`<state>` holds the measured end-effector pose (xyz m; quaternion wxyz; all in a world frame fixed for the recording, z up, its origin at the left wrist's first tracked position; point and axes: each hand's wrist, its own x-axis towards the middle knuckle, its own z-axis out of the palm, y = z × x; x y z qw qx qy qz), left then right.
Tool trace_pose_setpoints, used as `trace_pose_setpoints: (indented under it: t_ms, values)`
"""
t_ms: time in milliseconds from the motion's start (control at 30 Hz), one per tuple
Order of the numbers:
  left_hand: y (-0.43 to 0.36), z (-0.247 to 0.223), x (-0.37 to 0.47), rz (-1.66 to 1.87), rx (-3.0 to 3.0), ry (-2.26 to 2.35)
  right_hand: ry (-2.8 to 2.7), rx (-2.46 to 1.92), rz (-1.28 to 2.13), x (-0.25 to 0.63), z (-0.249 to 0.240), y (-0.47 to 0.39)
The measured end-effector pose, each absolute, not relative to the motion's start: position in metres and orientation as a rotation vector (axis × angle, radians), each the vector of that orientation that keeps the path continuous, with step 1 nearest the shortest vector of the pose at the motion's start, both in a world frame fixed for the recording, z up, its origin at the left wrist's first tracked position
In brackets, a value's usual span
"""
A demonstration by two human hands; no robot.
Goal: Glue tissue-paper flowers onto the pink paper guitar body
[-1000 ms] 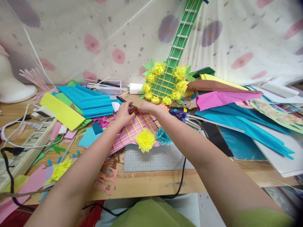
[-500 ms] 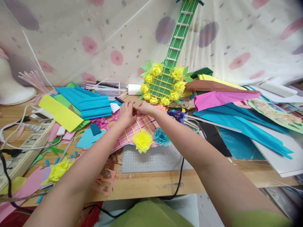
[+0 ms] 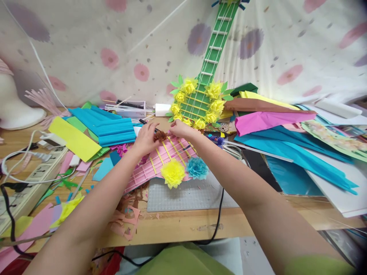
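Note:
A pink paper guitar point(image 3: 155, 168) with yellow strips and white strings lies tilted on the table, partly over a grey cutting mat point(image 3: 189, 198). It bears a yellow paper flower point(image 3: 172, 173) and a blue paper flower point(image 3: 197, 168). At its far edge, my left hand point(image 3: 146, 140) has thumb and fingers around a brown paper flower point(image 3: 160, 136). Just to the right, my right hand point(image 3: 182, 130) is closed, fingertips curled down at the guitar's far side; what they grip is hidden.
Behind stands a green paper guitar point(image 3: 205, 76) ringed with yellow flowers. A glue gun point(image 3: 213, 139) lies right of my hands. Blue crepe paper point(image 3: 110, 128) and a power strip point(image 3: 37, 179) are at left. More paper sheets point(image 3: 266, 122) and a dark phone-like slab point(image 3: 259, 168) fill the right.
My left hand has shifted slightly left, its fingers a little wider, baring more of the brown flower. The pink guitar's left end now shows further out to the left. My right hand stays almost in place.

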<state>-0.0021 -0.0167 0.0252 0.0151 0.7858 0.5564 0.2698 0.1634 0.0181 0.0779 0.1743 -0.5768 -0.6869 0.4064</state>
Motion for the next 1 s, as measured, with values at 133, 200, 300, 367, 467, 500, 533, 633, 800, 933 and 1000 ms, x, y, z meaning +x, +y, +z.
trace_pose_setpoints:
  t_ms: [133, 200, 300, 367, 467, 500, 533, 633, 800, 933, 1000]
  values:
    - [-0.019, 0.030, -0.026, 1.128, 2.128, 1.912, -1.767, -1.557, 1.226, 0.187, 0.087, 0.006]
    - [-0.020, 0.029, -0.036, 1.300, 1.891, 2.011, -1.733, -1.511, 1.191, 0.203, 0.085, -0.001]
    - [-0.018, 0.027, -0.042, 1.507, 1.583, 1.997, -1.699, -1.475, 1.162, 0.229, 0.075, -0.011]
    - [-0.017, 0.027, -0.041, 1.630, 1.385, 1.927, -1.644, -1.462, 1.177, 0.244, 0.066, -0.019]
    - [-0.015, 0.029, -0.033, 1.724, 1.102, 1.777, -1.598, -1.464, 1.181, 0.261, 0.055, -0.032]
    - [-0.015, 0.030, -0.029, 1.714, 1.053, 1.738, -1.603, -1.460, 1.161, 0.266, 0.052, -0.036]
    - [-0.016, 0.030, -0.025, 1.686, 1.043, 1.713, -1.611, -1.444, 1.132, 0.271, 0.048, -0.040]
    - [-0.018, 0.030, -0.011, 1.546, 1.183, 1.719, -1.607, -1.376, 1.035, 0.286, 0.036, -0.051]
    - [-0.022, 0.025, 0.000, 1.340, 1.404, 1.790, -1.596, -1.377, 0.928, 0.324, 0.015, -0.067]
    - [-0.033, 0.029, -0.017, 1.093, 1.568, 1.754, -1.566, -1.447, 0.942, 0.352, 0.001, -0.077]
    - [-0.041, 0.035, -0.028, 0.802, 1.633, 1.713, -1.523, -1.495, 0.987, 0.359, -0.006, -0.079]
